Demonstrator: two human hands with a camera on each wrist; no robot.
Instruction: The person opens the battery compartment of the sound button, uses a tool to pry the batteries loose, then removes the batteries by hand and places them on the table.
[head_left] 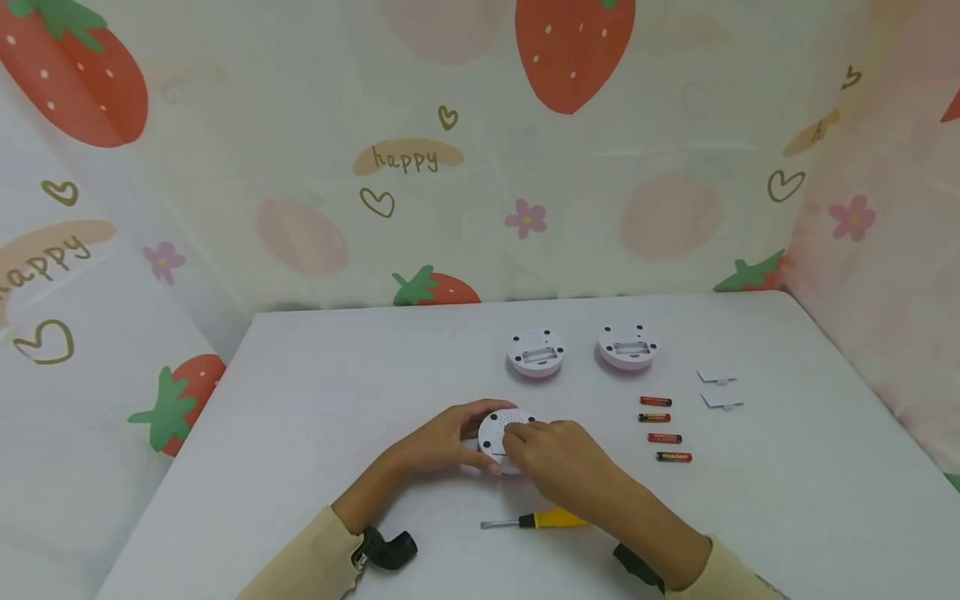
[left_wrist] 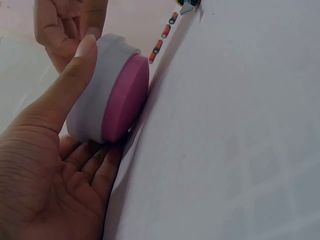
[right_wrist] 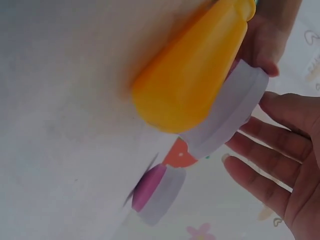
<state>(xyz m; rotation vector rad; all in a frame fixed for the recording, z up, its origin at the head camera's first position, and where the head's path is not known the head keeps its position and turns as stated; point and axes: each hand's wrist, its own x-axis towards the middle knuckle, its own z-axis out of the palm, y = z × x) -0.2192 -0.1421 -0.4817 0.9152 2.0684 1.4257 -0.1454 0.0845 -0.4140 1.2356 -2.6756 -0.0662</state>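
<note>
A round white device (head_left: 492, 431) sits bottom up on the table; the left wrist view shows its pink lower side (left_wrist: 128, 97). My left hand (head_left: 442, 437) grips its left side, thumb at the near edge and fingers around the far edge. Over its top, my right hand (head_left: 561, 460) presses with the fingertips near a flat panel, hiding part of it. In the right wrist view the right hand's fingers (right_wrist: 270, 150) are mostly extended against the white rim. A screwdriver (head_left: 553, 520) with a yellow handle lies just below, its handle partly behind my right forearm.
Two similar devices (head_left: 536, 353) (head_left: 628, 347) lie bottom up farther back, their battery compartments uncovered. Several red-and-black batteries (head_left: 664, 438) form a column to the right. Beyond them are two small white covers (head_left: 717, 374) (head_left: 722, 397). A strawberry-printed cloth (head_left: 487, 167) hangs behind the table.
</note>
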